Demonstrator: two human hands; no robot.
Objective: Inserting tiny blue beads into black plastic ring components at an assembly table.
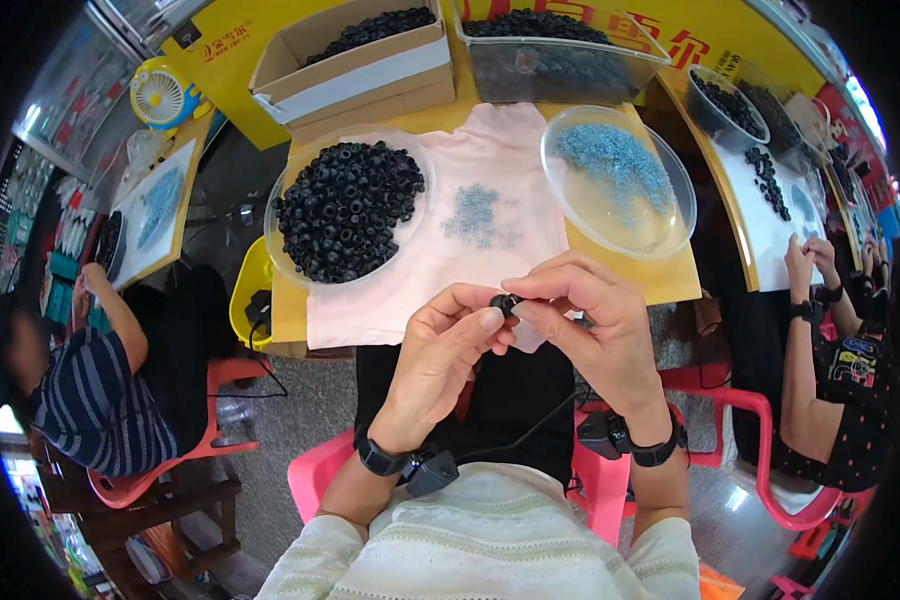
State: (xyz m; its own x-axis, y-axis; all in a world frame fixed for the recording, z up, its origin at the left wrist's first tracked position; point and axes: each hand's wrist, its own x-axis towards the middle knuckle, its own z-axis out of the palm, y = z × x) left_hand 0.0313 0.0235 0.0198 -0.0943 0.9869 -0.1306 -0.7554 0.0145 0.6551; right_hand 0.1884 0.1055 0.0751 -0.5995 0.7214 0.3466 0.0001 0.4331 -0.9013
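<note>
Just off the near edge of the table, my two hands meet over a small black round piece [505, 303]. My left hand [448, 340] pinches it from the left between thumb and fingers. My right hand [585, 315] has its thumb and forefinger closed on its right side; whether a tiny blue part sits there too is hidden. A shallow round clear tray [428, 215] heaped with black hollow pieces [345, 210] lies to the left. On the pink cloth [370, 310] is a scatter of tiny light blue pieces [475, 215]. More of these fill part of a round clear tray [635, 225] at right.
Behind stand a cardboard box [360, 75] and a clear plastic bin [560, 65], both holding black pieces. A yellow basket [253, 290] sits beside the table's left side. Co-workers sit at tables left [100, 370] and right [820, 370]. A cable runs near my right wrist.
</note>
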